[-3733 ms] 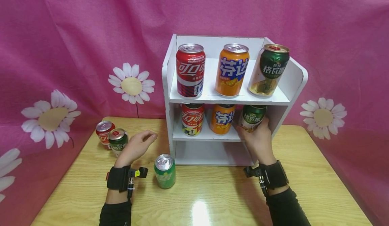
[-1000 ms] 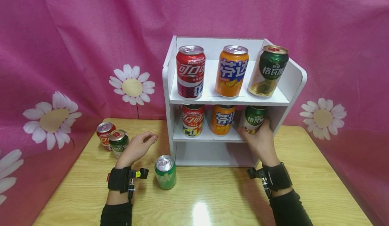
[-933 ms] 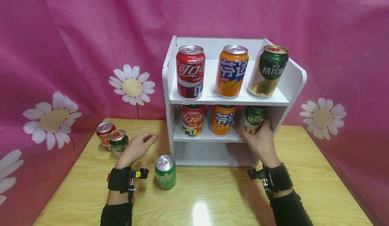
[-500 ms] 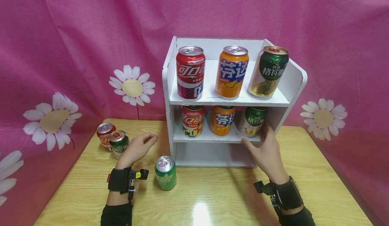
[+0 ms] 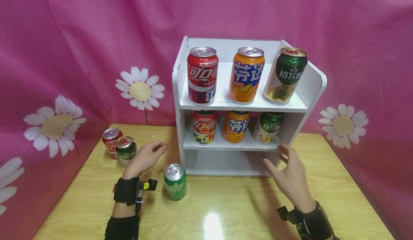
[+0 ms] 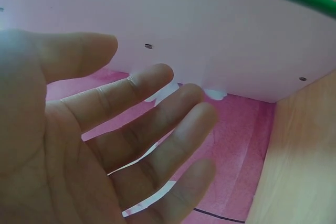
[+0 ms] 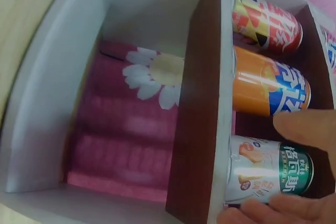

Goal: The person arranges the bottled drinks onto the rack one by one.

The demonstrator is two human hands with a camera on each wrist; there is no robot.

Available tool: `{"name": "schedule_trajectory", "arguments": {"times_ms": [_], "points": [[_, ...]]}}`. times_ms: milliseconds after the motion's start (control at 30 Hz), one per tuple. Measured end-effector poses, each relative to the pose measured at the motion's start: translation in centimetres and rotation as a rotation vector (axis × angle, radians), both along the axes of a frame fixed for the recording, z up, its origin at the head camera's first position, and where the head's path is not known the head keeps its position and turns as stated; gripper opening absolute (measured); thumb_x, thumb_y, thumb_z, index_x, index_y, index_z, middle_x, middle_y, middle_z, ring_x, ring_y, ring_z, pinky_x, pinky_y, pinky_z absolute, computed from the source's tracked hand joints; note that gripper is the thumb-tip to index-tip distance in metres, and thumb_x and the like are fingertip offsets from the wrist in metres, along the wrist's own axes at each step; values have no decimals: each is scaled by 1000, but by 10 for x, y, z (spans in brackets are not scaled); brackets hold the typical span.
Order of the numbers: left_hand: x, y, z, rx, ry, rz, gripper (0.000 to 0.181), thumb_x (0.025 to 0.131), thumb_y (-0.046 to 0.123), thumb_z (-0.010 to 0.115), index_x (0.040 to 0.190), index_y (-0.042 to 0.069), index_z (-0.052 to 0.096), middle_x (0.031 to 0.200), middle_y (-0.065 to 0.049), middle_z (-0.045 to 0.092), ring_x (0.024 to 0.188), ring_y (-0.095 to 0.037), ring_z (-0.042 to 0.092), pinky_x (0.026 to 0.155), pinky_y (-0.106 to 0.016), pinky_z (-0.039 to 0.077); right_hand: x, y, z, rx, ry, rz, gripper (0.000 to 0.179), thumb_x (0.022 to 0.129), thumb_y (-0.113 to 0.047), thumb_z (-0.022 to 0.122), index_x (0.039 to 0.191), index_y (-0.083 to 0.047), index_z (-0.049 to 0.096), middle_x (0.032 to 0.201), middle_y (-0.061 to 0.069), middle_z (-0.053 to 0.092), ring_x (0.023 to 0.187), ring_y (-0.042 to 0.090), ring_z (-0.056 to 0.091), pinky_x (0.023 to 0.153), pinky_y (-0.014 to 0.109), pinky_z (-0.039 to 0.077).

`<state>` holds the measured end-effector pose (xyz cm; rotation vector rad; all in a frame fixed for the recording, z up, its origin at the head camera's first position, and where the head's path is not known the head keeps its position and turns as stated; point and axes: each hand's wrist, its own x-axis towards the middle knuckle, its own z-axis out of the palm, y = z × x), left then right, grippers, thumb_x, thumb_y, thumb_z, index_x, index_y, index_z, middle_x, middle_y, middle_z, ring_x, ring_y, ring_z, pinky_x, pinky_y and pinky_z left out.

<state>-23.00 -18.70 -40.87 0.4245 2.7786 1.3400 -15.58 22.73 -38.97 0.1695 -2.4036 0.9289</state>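
Observation:
My right hand (image 5: 292,173) is held in front of the white shelf (image 5: 243,107), thumb and fingers apart, holding nothing. Just beyond its fingertips a green and white can (image 5: 267,128) stands upright at the right end of the middle shelf; the right wrist view shows the same green and white can (image 7: 268,166) between thumb and fingers, not gripped. My left hand (image 5: 146,159) hovers with relaxed, loosely bent fingers over the table's left side, also empty. Near it are a light green can (image 5: 175,188) on its right and a dark green can (image 5: 126,152) on its left.
On the middle shelf stand a red can (image 5: 204,127) and an orange can (image 5: 236,127). The top board carries another red can (image 5: 202,75), orange can (image 5: 246,75) and green-gold can (image 5: 286,75). One more red can (image 5: 111,141) is at the table's back left, before a pink curtain (image 5: 96,53).
My right hand has let go of the green and white can and drawn back toward the lower right. That can stays on the middle shelf. The left hand has hardly moved.

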Motion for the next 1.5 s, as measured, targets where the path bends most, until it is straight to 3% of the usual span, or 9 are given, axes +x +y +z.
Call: {"name": "schedule_trajectory", "arguments": {"times_ms": [200,467,633,800,967,1100,1267,1500], "points": [[4,-1,-3,-34,-10,-2,35,99,37,49,118,12,63,116,-8,63,107,-27,57,85,-46,46,10,3,-16,82,105,-35,39,74,-4,79,106,6,59,101,17,61,95,31,58,72,37,50],[16,2,-12,-43,-33,-79,27,99,24,50,116,7,62,113,-12,64,103,-25,59,81,-42,49,16,8,-49,148,-4,9,31,72,-4,79,96,5,62,94,16,61,87,31,60,67,45,52],[25,2,-17,-55,-39,-76,28,100,29,48,113,9,63,113,-9,64,105,-26,58,82,-44,48,17,12,-59,133,-90,16,29,75,-6,76,98,4,61,97,16,62,90,31,60,69,44,52],[35,5,-25,38,-64,-93,40,101,38,41,124,9,56,123,-10,58,114,-30,53,90,-48,45,18,16,-63,115,-186,24,27,80,-10,75,100,3,62,100,17,62,93,33,59,71,43,53],[41,8,-33,151,-112,-224,47,98,31,53,136,5,43,126,-12,53,116,-32,49,91,-45,44,17,17,-65,108,-211,23,26,81,-11,74,100,2,62,101,16,62,94,33,59,72,43,53],[42,8,-40,230,-141,-268,58,91,25,65,138,4,39,126,-14,51,117,-34,47,91,-46,44,12,14,-65,103,-207,43,26,81,-10,74,100,2,62,101,15,62,94,33,59,73,43,52],[41,9,-49,339,-230,-293,73,83,18,75,141,5,33,131,-17,46,121,-35,44,96,-50,38,12,13,-65,97,-252,48,27,82,-12,73,101,3,61,103,18,62,96,35,59,74,44,52],[34,13,-56,352,-241,-323,82,75,13,81,140,6,32,127,-15,49,116,-31,48,96,-47,37,11,13,-67,79,-292,52,26,83,-12,72,102,3,61,104,17,61,96,34,58,76,44,52]]}}
